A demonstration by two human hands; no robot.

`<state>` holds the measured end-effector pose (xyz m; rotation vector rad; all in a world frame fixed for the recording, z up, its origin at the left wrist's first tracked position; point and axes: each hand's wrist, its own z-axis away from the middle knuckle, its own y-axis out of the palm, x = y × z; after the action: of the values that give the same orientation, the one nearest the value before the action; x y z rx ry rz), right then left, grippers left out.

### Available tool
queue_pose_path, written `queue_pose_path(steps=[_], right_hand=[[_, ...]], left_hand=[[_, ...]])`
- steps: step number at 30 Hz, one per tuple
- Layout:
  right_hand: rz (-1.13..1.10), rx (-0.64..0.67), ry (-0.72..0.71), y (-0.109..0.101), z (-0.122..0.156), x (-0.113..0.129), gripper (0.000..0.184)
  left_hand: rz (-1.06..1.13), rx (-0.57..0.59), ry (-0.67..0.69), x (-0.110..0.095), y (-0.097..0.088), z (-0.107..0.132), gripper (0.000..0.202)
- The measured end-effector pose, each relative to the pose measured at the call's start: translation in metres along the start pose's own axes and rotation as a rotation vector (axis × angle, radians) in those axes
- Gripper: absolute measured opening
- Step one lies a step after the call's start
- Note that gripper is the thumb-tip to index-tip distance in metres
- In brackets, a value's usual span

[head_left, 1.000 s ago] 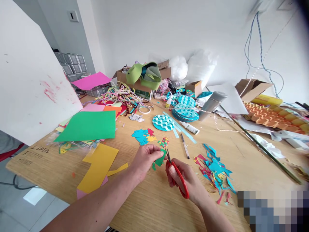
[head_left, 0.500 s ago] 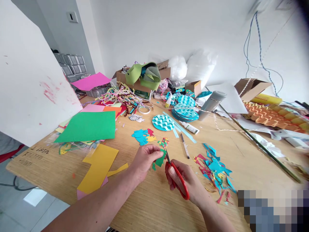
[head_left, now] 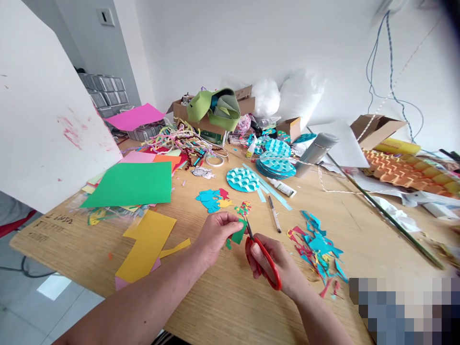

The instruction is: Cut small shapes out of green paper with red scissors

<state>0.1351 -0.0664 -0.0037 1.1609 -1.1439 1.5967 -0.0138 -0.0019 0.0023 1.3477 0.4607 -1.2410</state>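
My left hand (head_left: 215, 235) pinches a small green paper piece (head_left: 238, 235) just above the wooden table (head_left: 223, 302). My right hand (head_left: 278, 270) is closed round the red-handled scissors (head_left: 265, 261), whose blades meet the green piece's right edge. A tiny green offcut (head_left: 228, 245) hangs or lies below the piece. Just beyond my hands lie a small multicoloured cut-out (head_left: 243, 209) and a blue fish cut-out (head_left: 212, 198) with red and yellow parts.
A heap of blue and red paper scraps (head_left: 318, 249) lies to the right. A pen (head_left: 275, 215) lies beyond the scissors. Yellow paper (head_left: 148, 245) and a green sheet (head_left: 132, 184) are to the left. Blue patterned discs (head_left: 242, 179), a glue tube (head_left: 282, 188), boxes and a long green rod (head_left: 384, 213) fill the back.
My hands, the green piece and the scissors stay almost where they were. The camera has tipped slightly, shifting the whole scene a little upward.
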Motion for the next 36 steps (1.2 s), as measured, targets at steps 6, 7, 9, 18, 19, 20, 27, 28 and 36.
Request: queue_pose_path(steps=[6, 7, 9, 18, 19, 20, 27, 28, 36], right_hand=[[0.036, -0.008, 0.005, -0.0006, -0.0005, 0.0025, 0.047], [0.037, -0.009, 0.006, -0.0004, -0.0005, 0.0039, 0.047], [0.038, -0.003, 0.012, -0.0001, -0.0004, 0.0064, 0.049], [0.065, 0.006, 0.001, 0.0004, -0.0011, 0.0060, 0.050], [0.065, 0.004, -0.002, 0.0006, -0.0012, 0.0056, 0.050], [0.064, 0.005, -0.003, 0.0008, -0.0013, 0.0052, 0.050], [0.092, 0.011, 0.001, 0.0007, -0.0014, 0.0051, 0.050], [0.098, 0.008, 0.003, 0.0006, -0.0015, 0.0051, 0.050], [0.133, 0.007, 0.007, -0.0023, -0.0004, 0.0033, 0.049]], left_hand=[[-0.007, -0.011, -0.011, 0.0032, -0.0020, -0.0021, 0.024], [-0.002, -0.007, -0.017, 0.0028, -0.0019, -0.0018, 0.024], [0.009, 0.004, -0.028, 0.0014, -0.0014, -0.0010, 0.023], [0.021, 0.038, -0.020, -0.0005, -0.0008, -0.0001, 0.022], [0.016, 0.037, -0.017, -0.0002, -0.0011, -0.0002, 0.022], [0.009, 0.035, -0.016, 0.0002, -0.0016, -0.0004, 0.021], [-0.042, 0.031, 0.000, 0.0035, -0.0043, -0.0019, 0.019], [-0.051, 0.027, 0.005, 0.0039, -0.0044, -0.0020, 0.019], [-0.062, 0.010, 0.011, 0.0030, -0.0041, -0.0033, 0.018]])
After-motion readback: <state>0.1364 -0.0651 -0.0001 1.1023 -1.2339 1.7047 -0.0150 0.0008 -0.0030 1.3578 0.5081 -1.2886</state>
